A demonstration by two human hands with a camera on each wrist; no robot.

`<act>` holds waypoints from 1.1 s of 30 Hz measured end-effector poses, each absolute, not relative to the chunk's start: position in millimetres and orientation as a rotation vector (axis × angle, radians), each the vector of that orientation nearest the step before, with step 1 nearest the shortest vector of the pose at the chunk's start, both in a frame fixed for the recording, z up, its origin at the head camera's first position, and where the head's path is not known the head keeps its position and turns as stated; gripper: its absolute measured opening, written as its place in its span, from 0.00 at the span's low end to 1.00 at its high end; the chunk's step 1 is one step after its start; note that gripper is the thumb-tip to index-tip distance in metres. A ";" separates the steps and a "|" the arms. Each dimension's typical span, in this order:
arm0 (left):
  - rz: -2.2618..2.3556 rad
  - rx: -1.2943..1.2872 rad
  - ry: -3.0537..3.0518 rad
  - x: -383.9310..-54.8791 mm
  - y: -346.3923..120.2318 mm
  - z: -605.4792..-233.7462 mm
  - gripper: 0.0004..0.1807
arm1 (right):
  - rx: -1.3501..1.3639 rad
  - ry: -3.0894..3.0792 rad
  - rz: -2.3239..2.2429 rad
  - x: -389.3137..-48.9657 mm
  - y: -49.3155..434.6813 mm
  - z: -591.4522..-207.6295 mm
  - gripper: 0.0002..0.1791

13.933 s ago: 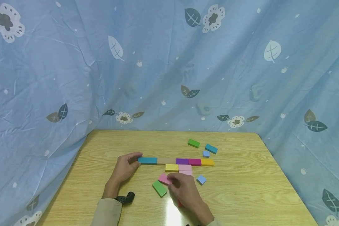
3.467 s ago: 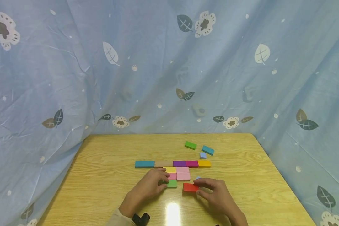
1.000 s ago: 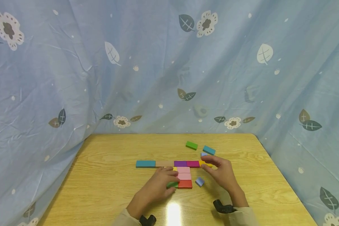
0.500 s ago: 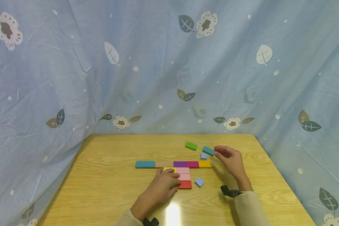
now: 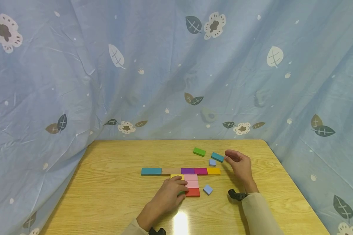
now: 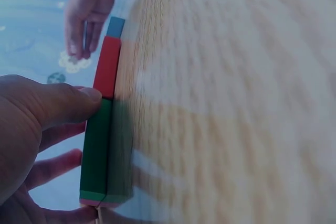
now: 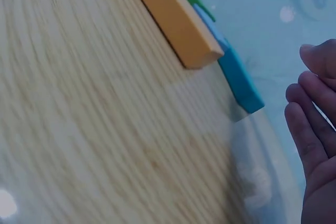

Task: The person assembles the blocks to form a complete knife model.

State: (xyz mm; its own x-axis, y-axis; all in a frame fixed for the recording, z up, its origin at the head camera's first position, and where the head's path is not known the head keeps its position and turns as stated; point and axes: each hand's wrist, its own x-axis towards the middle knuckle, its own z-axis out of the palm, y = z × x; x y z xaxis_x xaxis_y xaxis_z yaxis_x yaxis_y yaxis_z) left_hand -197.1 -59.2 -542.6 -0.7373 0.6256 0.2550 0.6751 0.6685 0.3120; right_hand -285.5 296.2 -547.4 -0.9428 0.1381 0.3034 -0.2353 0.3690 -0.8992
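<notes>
My left hand (image 5: pixel 168 194) rests over the left part of a block cluster, its thumb touching a green block (image 6: pixel 96 145) in the left wrist view. Beside that lies a red block (image 5: pixel 192 192), with two light pink blocks (image 5: pixel 191 180) behind it and a yellow block (image 5: pixel 176 177) partly under my fingers. At the back right, my right hand (image 5: pixel 240 165) hovers by the right end of a teal block (image 5: pixel 217 157), holding nothing. The right wrist view shows a gap between its fingers and that teal block (image 7: pixel 242 82).
A row runs behind the cluster: a long teal block (image 5: pixel 151 171), then wood-coloured, purple (image 5: pixel 187 171), magenta (image 5: pixel 200 171) and orange (image 5: pixel 213 171) blocks. Loose lie a green block (image 5: pixel 199 152) and two small light blue blocks, one behind the row (image 5: pixel 212 163), one near the red block (image 5: pixel 207 189).
The red block, carried earlier by my right hand, now lies in the cluster beside the green one. My right hand has moved back and right to the teal block. My left hand has stayed nearly still lately.
</notes>
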 end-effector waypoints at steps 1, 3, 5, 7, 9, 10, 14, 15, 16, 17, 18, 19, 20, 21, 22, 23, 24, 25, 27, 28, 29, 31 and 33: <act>-0.599 -1.080 -2.752 -197.4 -59.2 -542.9 0.10 | 0.079 -2.300 1.609 -286.9 296.8 -548.7 0.19; -0.607 -1.084 -2.750 -197.5 -59.3 -543.3 0.10 | 0.084 -2.301 1.621 -289.7 297.9 -551.2 0.20; -0.612 -1.087 -2.746 -197.5 -59.4 -543.5 0.10 | 0.097 -2.310 1.632 -291.6 298.5 -553.7 0.21; -0.616 -1.087 -2.740 -197.5 -59.5 -543.9 0.10 | 0.104 -2.324 1.638 -293.3 298.6 -556.3 0.21; -0.620 -1.088 -2.731 -197.7 -59.4 -544.6 0.10 | 0.103 -2.343 1.614 -294.6 298.4 -559.0 0.21; -0.619 -1.090 -2.725 -198.0 -59.3 -545.1 0.10 | 0.104 -2.356 1.597 -295.2 298.5 -560.4 0.21; -0.600 -1.097 -2.686 -198.6 -59.0 -546.2 0.09 | 0.094 -2.409 1.496 -297.7 298.3 -565.7 0.21; -0.595 -1.099 -2.679 -198.7 -58.9 -546.3 0.09 | 0.094 -2.419 1.480 -298.3 298.1 -566.8 0.21; -0.594 -1.102 -2.672 -198.6 -58.9 -546.2 0.09 | 0.098 -2.426 1.467 -298.8 298.0 -567.9 0.21; -0.594 -1.098 -2.673 -198.5 -58.9 -546.0 0.09 | 0.093 -2.435 1.456 -299.2 297.4 -568.8 0.21; -0.594 -1.093 -2.679 -198.3 -58.8 -546.0 0.09 | 0.095 -2.440 1.451 -299.4 297.1 -569.3 0.21; -0.595 -1.089 -2.686 -198.0 -58.5 -545.8 0.09 | 0.094 -2.448 1.449 -299.2 297.2 -569.4 0.22; -0.595 -1.083 -2.696 -197.7 -58.2 -545.5 0.09 | 0.092 -2.457 1.449 -299.1 297.1 -569.4 0.22; -0.594 -1.076 -2.709 -197.4 -57.9 -545.3 0.09 | 0.088 -2.462 1.449 -298.8 297.0 -569.3 0.22; -0.592 -1.070 -2.718 -197.0 -57.7 -545.1 0.09 | 0.084 -2.469 1.448 -298.5 296.9 -569.1 0.22; -0.590 -1.063 -2.727 -196.8 -57.4 -545.1 0.09 | 0.078 -2.477 1.445 -298.2 297.0 -568.7 0.22; -0.591 -1.060 -2.730 -196.7 -57.1 -545.1 0.08 | 0.076 -2.481 1.441 -297.8 297.2 -568.3 0.22; -0.590 -1.058 -2.731 -196.8 -57.0 -545.2 0.08 | 0.071 -2.485 1.442 -297.4 297.1 -568.3 0.22; -0.596 -1.054 -2.728 -196.8 -57.0 -545.5 0.09 | 0.073 -2.483 1.434 -296.7 296.5 -568.2 0.22; -0.602 -1.050 -2.729 -196.8 -56.9 -545.7 0.09 | 0.077 -2.483 1.429 -296.4 296.2 -568.0 0.22; -0.608 -1.046 -2.731 -196.8 -56.8 -545.7 0.09 | 0.082 -2.481 1.423 -296.1 296.0 -567.9 0.21; -0.619 -1.038 -2.735 -196.4 -56.6 -545.5 0.09 | 0.090 -2.481 1.407 -295.8 295.5 -567.7 0.21; -0.636 -1.034 -2.738 -195.9 -56.4 -545.2 0.09 | 0.089 -2.486 1.380 -296.3 295.7 -567.7 0.20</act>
State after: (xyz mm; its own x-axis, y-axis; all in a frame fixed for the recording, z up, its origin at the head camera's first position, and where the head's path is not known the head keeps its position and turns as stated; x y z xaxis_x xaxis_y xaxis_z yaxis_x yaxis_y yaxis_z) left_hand -195.9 -56.4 -545.2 -0.7521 0.5971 0.2790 0.6589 0.6732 0.3356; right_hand -296.3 295.7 -567.7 -0.9542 0.0885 0.2857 -0.1957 0.5377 -0.8201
